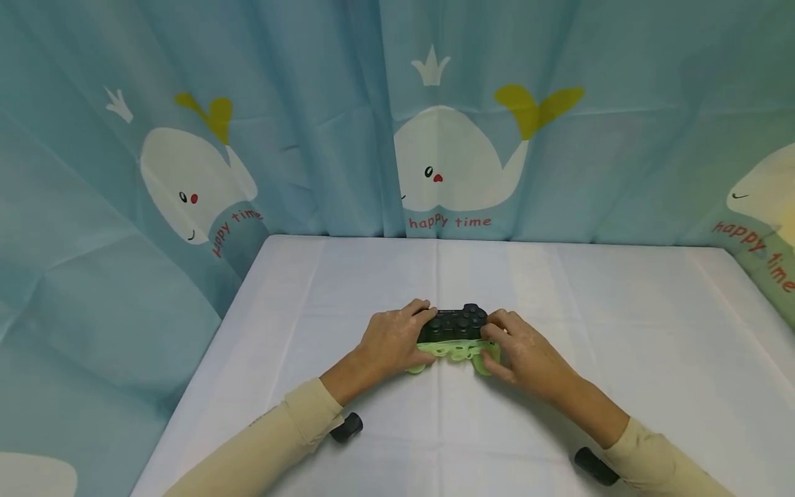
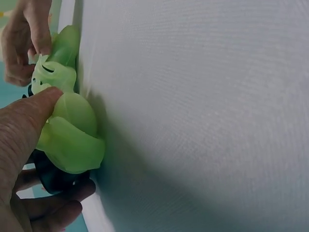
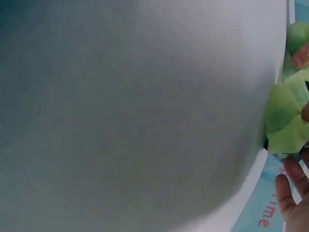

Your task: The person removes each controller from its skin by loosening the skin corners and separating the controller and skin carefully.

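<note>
A black game controller (image 1: 458, 323) lies between the two hands over the white table. A pale green, stretchy cover (image 1: 458, 348) wraps its near side and grips, while the black face with its buttons shows above. My left hand (image 1: 393, 339) grips the controller's left end. In the left wrist view, that thumb presses on the green cover (image 2: 72, 145) and the fingers sit behind the black body (image 2: 52, 176). My right hand (image 1: 526, 353) pinches the cover at the right end, thumb low and fingers on the far side. The right wrist view catches only part of the green cover (image 3: 282, 108).
A white cloth covers the table (image 1: 348, 276). Blue curtains (image 1: 323, 138) with whale prints hang behind it and along the left side. A small black device (image 1: 348, 426) sits at the left cuff, and another black device (image 1: 595, 466) is at the right cuff.
</note>
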A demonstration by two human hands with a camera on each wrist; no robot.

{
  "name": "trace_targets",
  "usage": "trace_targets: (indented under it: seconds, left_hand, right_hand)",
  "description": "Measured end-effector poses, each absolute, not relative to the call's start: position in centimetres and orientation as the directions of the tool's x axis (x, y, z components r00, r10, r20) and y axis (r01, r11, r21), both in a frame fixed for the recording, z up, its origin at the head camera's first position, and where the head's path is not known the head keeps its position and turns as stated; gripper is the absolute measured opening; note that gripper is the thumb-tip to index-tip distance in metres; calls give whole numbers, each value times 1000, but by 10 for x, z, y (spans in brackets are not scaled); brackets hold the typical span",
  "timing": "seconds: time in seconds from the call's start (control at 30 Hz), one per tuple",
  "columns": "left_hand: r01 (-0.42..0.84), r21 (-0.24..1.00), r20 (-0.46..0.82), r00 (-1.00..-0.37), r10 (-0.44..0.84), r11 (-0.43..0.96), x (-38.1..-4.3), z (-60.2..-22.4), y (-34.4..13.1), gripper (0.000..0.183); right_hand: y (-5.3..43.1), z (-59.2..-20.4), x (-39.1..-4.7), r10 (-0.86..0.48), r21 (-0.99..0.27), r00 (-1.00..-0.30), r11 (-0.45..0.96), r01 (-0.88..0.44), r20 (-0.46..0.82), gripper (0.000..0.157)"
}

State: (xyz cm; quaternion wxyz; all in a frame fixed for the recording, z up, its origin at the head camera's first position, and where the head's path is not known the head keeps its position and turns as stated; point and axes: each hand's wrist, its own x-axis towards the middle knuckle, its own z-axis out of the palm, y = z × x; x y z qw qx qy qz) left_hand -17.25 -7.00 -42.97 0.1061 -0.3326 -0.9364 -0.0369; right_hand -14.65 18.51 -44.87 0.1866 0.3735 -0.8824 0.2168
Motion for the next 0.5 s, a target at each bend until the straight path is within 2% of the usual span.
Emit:
trace_targets:
  seconds: [0.1, 0.27, 0.4, 0.5]
  left_hand:
    - [627, -8, 226, -758, 612, 779, -175, -430, -70, 74]
    - [626, -4, 229, -758, 610, 780, -178, -430, -70, 72]
    - [616, -16, 228, -765, 602, 788, -178, -427, -68, 72]
    - [613, -31, 216, -767, 605, 789, -178, -427, -66, 72]
  right_hand:
    - [185, -451, -148, -617, -161, -583, 601, -783, 529, 26]
    - [188, -451, -145, -645, -111, -516, 560, -821, 564, 37]
    - [185, -447, -146, -642, -116, -507, 550, -827, 575, 28]
    - [183, -445, -147, -643, -103, -538, 586, -804, 544, 18]
